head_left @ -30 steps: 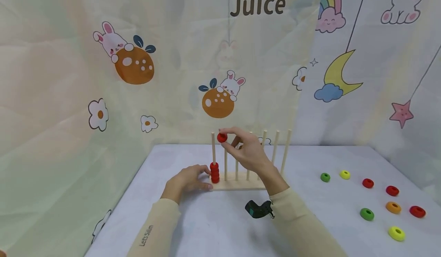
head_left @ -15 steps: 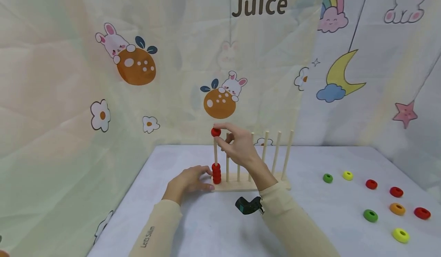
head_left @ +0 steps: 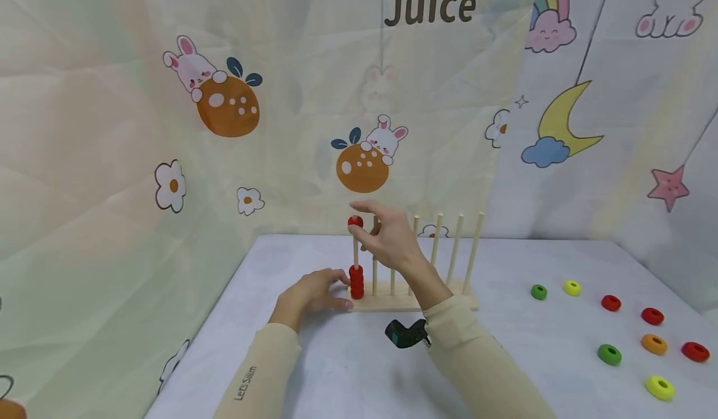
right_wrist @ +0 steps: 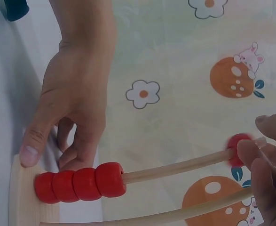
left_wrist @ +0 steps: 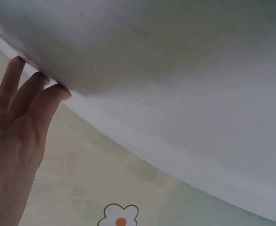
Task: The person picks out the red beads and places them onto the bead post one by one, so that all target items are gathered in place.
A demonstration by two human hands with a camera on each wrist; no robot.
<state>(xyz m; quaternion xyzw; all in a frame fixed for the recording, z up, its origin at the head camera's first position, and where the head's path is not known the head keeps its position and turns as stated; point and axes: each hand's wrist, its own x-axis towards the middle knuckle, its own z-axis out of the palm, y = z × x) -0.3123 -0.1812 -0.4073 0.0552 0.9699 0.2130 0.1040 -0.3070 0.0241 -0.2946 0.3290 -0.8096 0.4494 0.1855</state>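
A wooden peg stand [head_left: 387,303] with a row of upright rods is on the table. Several red beads [head_left: 356,282] are stacked at the foot of its leftmost rod. Another red bead [right_wrist: 236,149] is threaded near that rod's top, blurred in the right wrist view. My right hand [head_left: 392,238] is beside it, index finger and thumb spread apart, the thumb partly covering the bead. My left hand [head_left: 314,291] grips the left end of the stand's base, thumb at the front edge [right_wrist: 28,155]. In the left wrist view, fingers [left_wrist: 48,101] of that hand show, but the stand does not.
Loose beads lie on the right of the table: green [head_left: 539,292], yellow [head_left: 572,288], orange [head_left: 654,344] and red [head_left: 695,351], among others. A printed curtain [head_left: 303,176] hangs behind the table. A black camera [head_left: 406,333] is strapped at my right wrist.
My right hand brought the red bead left over the leftmost rod's tip and let it go; it now sits slightly down the rod. My left hand stayed at the base.
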